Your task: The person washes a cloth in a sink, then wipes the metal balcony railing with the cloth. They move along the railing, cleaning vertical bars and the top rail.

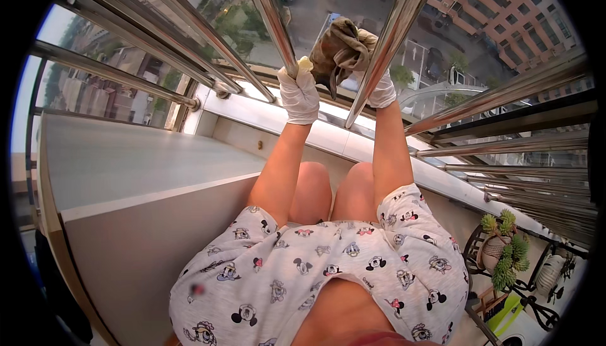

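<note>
My left hand (299, 95), in a white glove, is wrapped around the lower part of an upright metal bar (272, 12). Past the bars, my right hand (382, 91), gloved the same way, grips a bunched brown cloth (342, 52). The cloth looks crumpled and dirty, with one corner hanging down towards the window frame. A second metal bar (389, 38) crosses in front of my right hand and hides part of it. Whether the cloth touches a window pane cannot be told.
A white tiled sill (255, 113) runs below the bars. At left stands a pale cabinet (142, 156). More metal rails (502, 93) stretch to the right. A potted succulent (513, 256) stands in a black rack at lower right. Far below lie a street and parked cars (433, 62).
</note>
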`<state>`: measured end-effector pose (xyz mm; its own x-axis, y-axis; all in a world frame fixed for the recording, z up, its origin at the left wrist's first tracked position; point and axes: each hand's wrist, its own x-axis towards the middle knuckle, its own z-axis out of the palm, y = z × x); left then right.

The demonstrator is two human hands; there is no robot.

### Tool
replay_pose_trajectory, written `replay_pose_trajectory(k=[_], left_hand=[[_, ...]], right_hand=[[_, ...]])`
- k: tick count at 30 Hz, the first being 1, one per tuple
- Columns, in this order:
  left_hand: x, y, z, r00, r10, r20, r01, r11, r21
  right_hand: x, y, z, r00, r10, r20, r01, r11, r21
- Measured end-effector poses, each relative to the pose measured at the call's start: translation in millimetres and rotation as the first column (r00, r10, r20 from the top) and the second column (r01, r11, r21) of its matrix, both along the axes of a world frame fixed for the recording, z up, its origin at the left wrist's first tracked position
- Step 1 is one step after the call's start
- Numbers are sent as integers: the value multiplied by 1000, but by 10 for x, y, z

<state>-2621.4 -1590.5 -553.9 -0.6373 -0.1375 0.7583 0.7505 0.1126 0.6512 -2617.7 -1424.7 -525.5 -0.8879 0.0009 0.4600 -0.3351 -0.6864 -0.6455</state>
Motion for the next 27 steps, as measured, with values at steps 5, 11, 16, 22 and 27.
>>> replay_pose_trajectory(k=[5, 11, 16, 22, 27], left_hand=[[-18, 84, 25, 995, -101, -4, 101, 993, 61], [-68, 54, -2, 996, -7, -89, 5, 1000, -24], [-79, 37, -73, 997, 46, -58, -48, 998, -27], [-63, 29, -11, 992, 54, -117, -58, 998, -30], [-64, -2, 40, 970, -201, 141, 189, 978, 94]], right_hand=[[-382, -196, -767, 993, -103, -53, 102, 566, 818], [-370, 137, -1710, 937, -329, 116, 30, 408, 912], [-105, -58, -293, 836, -337, -434, 548, 461, 698], [-52, -351, 208, 924, -157, -348, 295, 873, 390], [-295, -242, -927, 954, -139, 264, -137, 581, 803]])
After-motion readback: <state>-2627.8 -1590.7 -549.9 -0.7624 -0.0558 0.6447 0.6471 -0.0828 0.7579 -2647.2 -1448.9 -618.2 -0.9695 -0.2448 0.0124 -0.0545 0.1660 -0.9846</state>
